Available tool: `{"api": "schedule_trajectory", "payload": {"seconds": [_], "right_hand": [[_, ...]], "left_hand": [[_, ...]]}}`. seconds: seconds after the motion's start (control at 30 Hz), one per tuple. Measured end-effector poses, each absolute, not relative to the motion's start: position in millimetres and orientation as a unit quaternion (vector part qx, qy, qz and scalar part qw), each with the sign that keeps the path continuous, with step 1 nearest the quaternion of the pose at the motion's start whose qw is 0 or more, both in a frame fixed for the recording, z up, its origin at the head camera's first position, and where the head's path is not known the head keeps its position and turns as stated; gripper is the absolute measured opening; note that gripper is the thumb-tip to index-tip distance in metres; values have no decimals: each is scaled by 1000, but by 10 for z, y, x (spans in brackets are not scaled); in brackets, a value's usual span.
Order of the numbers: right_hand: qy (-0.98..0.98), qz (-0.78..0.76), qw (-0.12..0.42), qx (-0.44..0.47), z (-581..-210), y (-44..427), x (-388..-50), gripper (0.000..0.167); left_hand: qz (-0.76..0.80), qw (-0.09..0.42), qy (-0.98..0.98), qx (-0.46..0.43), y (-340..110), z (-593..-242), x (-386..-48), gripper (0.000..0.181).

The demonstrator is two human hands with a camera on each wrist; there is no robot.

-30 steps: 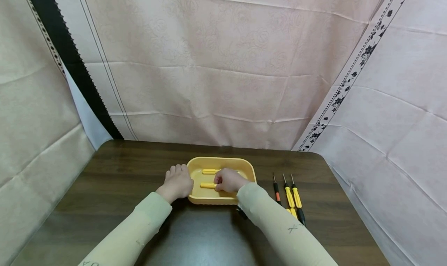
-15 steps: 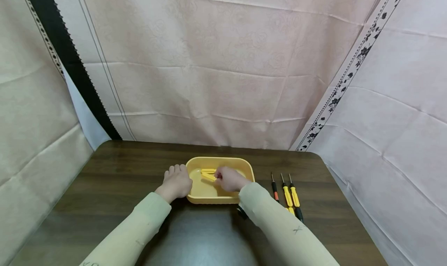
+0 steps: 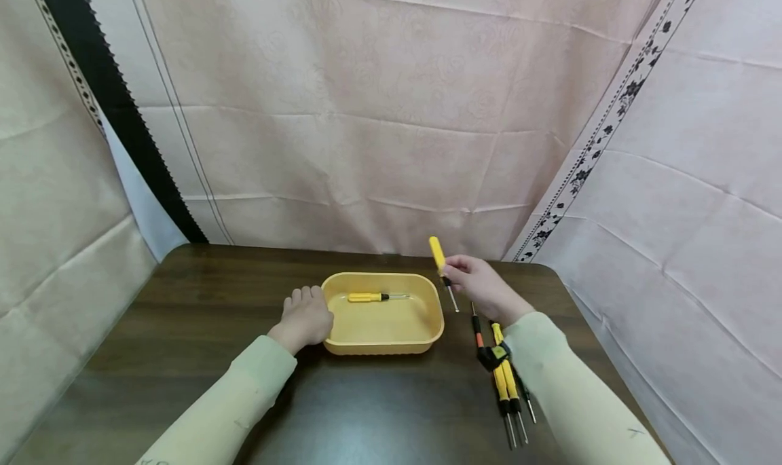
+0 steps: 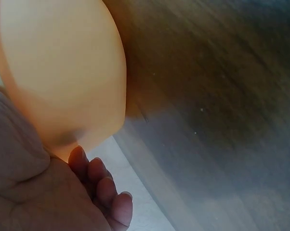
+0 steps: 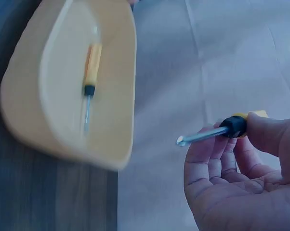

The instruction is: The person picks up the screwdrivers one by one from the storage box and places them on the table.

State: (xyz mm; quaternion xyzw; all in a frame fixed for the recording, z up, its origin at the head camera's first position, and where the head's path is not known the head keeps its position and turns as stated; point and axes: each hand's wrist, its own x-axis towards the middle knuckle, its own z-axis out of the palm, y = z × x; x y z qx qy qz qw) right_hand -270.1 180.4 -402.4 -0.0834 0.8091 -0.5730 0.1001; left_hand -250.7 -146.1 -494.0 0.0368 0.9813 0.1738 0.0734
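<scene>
My left hand (image 3: 302,319) holds the left end of a yellow plastic basin (image 3: 379,346). In the left wrist view, curled fingers (image 4: 106,190) meet its outer wall, with the thumb by the rim. One yellow-handled screwdriver (image 3: 366,297) lies inside, shaft pointing right. Past the basin's right end, my right hand (image 3: 482,285) pinches another yellow-handled screwdriver (image 3: 437,254) between thumb and fingers, raised above the table. Its handle tilts up and its metal tip points down; the right wrist view shows the black collar and shaft (image 5: 205,135) near the thumb.
Right of the basin, partly under the right wrist, lie several screwdrivers (image 3: 506,383) with yellow, black and orange handles. A dark wooden table (image 3: 366,411) carries everything. Pale cloth (image 3: 391,146) hangs behind it and at both sides.
The right hand has lifted one screwdriver out of the basin and carried it right, past the rim. The left hand stays on the basin's left end.
</scene>
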Motion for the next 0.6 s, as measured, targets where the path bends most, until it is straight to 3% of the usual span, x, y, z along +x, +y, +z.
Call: {"api": "schedule_trajectory", "payload": {"seconds": [0.6], "right_hand": [[828,-547,122,-10,-4368,2970,-2328,45]], "left_hand": [[170,73,982,37,-1466,-4910,-2487,34]]}}
